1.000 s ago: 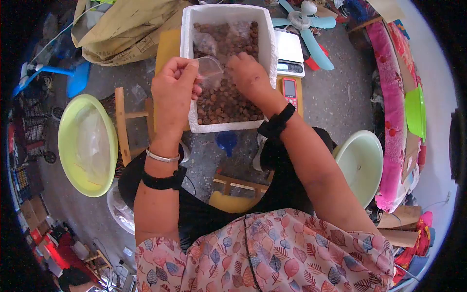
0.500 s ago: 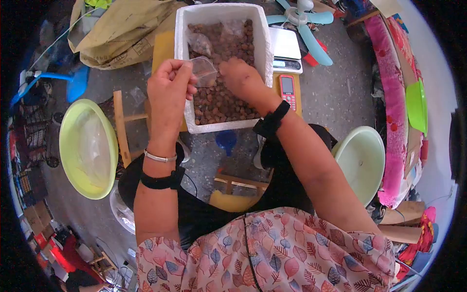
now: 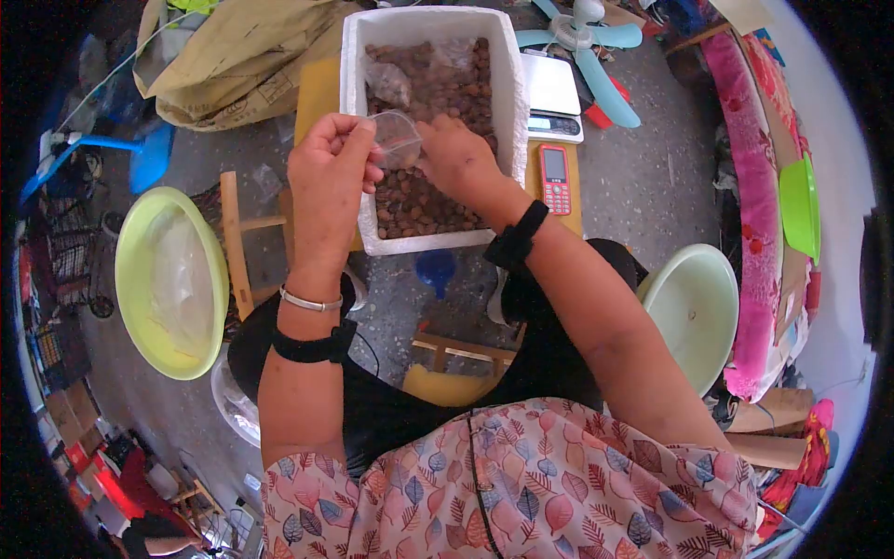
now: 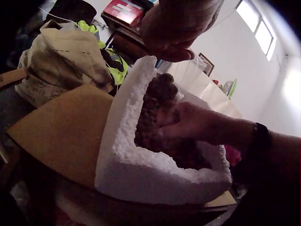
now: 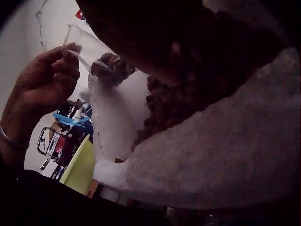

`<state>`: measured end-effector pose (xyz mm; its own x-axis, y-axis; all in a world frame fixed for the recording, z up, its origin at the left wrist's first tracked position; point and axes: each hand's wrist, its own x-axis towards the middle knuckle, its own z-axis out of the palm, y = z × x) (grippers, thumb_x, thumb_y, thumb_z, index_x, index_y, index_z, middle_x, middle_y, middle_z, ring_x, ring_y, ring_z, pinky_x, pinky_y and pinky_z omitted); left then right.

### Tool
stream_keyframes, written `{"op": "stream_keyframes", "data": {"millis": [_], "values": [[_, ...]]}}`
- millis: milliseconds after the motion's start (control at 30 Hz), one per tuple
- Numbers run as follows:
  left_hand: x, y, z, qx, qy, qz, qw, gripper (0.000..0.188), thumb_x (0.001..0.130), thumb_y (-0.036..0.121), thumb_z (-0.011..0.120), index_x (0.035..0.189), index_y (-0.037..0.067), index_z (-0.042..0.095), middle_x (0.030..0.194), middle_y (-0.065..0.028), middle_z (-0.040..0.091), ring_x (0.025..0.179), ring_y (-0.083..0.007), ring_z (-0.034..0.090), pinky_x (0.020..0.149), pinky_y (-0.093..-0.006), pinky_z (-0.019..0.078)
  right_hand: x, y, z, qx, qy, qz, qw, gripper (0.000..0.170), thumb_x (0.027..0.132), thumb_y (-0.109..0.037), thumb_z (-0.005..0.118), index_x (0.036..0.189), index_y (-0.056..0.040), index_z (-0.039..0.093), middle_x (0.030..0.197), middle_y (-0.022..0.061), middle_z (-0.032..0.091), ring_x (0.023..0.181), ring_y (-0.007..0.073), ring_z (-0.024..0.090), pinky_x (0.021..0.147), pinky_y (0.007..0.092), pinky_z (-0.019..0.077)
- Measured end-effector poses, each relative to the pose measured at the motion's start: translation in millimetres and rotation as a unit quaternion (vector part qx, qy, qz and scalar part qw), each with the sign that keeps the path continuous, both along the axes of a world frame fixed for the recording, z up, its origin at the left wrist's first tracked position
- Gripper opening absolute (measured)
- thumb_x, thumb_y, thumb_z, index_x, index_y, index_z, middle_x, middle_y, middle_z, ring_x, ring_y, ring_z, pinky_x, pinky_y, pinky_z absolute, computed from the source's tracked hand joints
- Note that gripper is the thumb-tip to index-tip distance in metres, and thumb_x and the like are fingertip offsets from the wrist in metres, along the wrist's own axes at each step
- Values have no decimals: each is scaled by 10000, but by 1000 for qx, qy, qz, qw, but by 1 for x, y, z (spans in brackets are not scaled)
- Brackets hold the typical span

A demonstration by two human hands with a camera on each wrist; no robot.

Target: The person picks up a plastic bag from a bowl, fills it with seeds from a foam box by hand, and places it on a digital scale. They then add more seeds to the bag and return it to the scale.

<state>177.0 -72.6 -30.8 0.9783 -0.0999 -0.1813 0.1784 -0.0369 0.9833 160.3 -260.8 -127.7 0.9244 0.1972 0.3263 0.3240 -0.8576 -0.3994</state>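
A white foam box [image 3: 507,84] holds many small brown round pieces [image 3: 419,210], with clear plastic bags [image 3: 388,84] lying on them. Over the box's left side, the left hand [image 3: 328,177] pinches the edge of a small clear bag [image 3: 396,135] between thumb and fingers. In the right wrist view this clear bag [image 5: 87,44] hangs from the left hand [image 5: 47,80] with brown pieces in its lower end. The right hand [image 3: 464,163] is inside the box beside the bag, fingers bent down; its fingertips are hidden, so its hold cannot be told.
Right of the box are a white scale [image 3: 551,88] and a red phone [image 3: 555,182], with a fan [image 3: 589,39] behind. A yellow-green basin [image 3: 140,307] stands left, a pale basin [image 3: 694,317] right. A large brown sack [image 3: 233,70] lies back left.
The right hand has shifted slightly left, closer to the small bag. The left hand keeps its pinch on the bag. The head view has moved a little.
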Motion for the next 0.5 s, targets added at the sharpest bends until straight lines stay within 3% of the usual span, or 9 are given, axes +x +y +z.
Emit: {"op": "stream_keyframes", "data": {"millis": [167,367,500], "values": [[-1,-1,1,-1,0,-7,1000,207,966,229,662,982,23,654,775,-31,675,594,-69,607,522,-218,477,-3,8,3,-32,64,-36,997,269,816,-65,636,1074,-74,558,1004,206,578,970,421,606,762,504,545],[-1,-1,3,1,1,3,1000,175,955,213,690,991,42,669,768,-33,673,578,-76,590,491,-223,459,-2,11,5,-1,29,-53,998,207,861,-72,578,1068,-71,559,1016,217,572,970,427,602,767,508,544],[-3,-1,5,-3,4,6,1000,175,956,212,690,992,42,667,765,-30,669,579,-76,590,492,-221,460,2,4,-5,-18,39,-2,999,171,871,-61,556,1042,-69,565,987,210,570,946,424,606,761,511,535]]}}
